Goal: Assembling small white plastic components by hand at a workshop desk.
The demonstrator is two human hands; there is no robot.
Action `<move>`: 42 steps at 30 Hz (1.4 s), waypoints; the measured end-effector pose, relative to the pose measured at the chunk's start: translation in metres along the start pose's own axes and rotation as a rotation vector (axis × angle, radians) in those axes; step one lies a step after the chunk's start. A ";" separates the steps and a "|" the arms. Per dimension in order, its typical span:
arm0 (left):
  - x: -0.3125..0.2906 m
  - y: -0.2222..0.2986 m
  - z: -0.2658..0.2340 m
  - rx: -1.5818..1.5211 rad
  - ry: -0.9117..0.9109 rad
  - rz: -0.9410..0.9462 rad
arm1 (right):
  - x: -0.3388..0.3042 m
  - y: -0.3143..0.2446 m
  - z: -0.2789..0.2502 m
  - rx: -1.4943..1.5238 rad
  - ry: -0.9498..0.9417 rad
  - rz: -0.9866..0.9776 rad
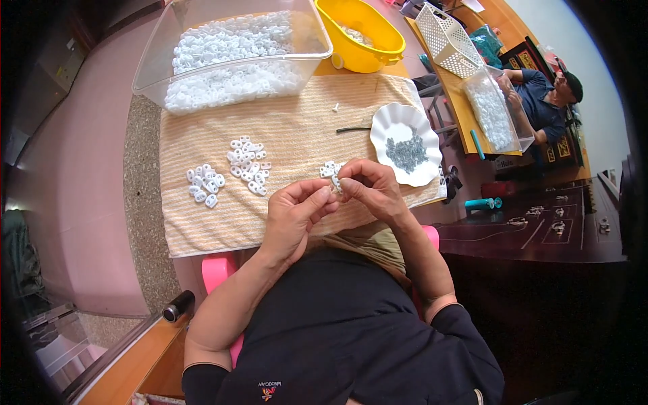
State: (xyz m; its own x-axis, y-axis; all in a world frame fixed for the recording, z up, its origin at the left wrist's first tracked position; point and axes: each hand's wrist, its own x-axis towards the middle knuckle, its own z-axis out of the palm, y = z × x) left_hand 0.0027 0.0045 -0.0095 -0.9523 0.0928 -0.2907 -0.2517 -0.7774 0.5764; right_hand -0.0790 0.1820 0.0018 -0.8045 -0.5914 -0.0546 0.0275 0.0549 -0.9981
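Observation:
My left hand and my right hand meet in front of me, above the near part of a striped towel. Thumb and fingers of each are closed in a pinch, fingertips nearly touching. Whatever sits between them is too small and covered to make out. Just beyond the fingertips lies a little group of white plastic pieces, partly hidden by my right hand. Farther left rest two loose piles of similar white two-holed pieces, a middle pile and a left pile.
A clear bin full of white pieces stands at the far left, beside a yellow tub. At right, a scalloped white plate holds small grey bits. A black rod lies near it. Another person sits at a side table.

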 end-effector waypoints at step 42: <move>-0.001 0.003 0.003 0.007 0.057 -0.013 | -0.002 0.001 0.009 -0.016 -0.026 -0.041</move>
State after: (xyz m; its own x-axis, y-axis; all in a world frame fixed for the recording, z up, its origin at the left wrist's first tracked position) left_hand 0.0026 0.0035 -0.0048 -0.9375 0.0669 -0.3415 -0.2655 -0.7719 0.5777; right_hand -0.0724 0.1761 0.0010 -0.7891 -0.6142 -0.0142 -0.0151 0.0424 -0.9990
